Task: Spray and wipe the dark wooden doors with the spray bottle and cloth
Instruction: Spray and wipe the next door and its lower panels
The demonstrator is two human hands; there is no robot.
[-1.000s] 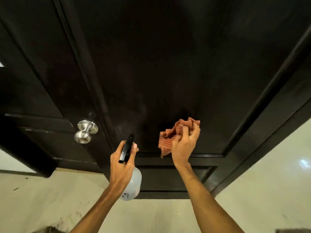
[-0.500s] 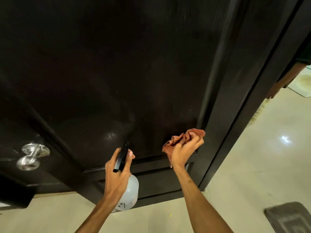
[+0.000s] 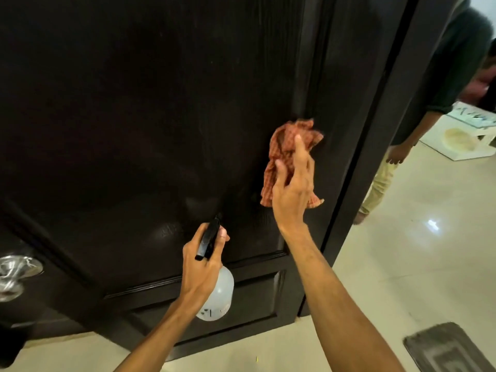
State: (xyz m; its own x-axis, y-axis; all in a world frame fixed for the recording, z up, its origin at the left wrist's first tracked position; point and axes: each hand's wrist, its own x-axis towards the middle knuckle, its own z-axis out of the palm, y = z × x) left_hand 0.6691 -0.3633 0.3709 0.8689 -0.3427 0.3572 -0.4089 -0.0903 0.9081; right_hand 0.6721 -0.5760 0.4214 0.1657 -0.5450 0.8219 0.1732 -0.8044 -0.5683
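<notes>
Dark wood fills most of what I see: the door (image 3: pixel 134 103) stands right in front of me, its grain faintly glossy where light catches the lower panel. My right hand (image 3: pixel 291 194) presses the cloth (image 3: pixel 284 146), a crumpled orange-red check, against the door near its right edge, just beside the raised moulding. My index finger lies straight up over the cloth and my thumb is spread out to the left on it. The other fingers are blurred, so I cannot tell how they lie. A corner of cloth hangs out below my palm.

My left hand (image 3: pixel 201 267) is lower and to the left, curled round the neck of the bottle (image 3: pixel 221 294), with fingers wrapped at its black trigger head, the nozzle aimed at the door. The bottle's body is cloudy white plastic with small dark marks. I cannot tell how much liquid is inside.

A metal knob (image 3: pixel 13 275) shows at the far left. Right of the door is the dark frame (image 3: pixel 375 130), then pale shiny floor (image 3: pixel 402 264) with a grey mat (image 3: pixel 445 350) at the bottom right corner. Another person (image 3: pixel 456 63) in a dark top stands beyond the frame.
</notes>
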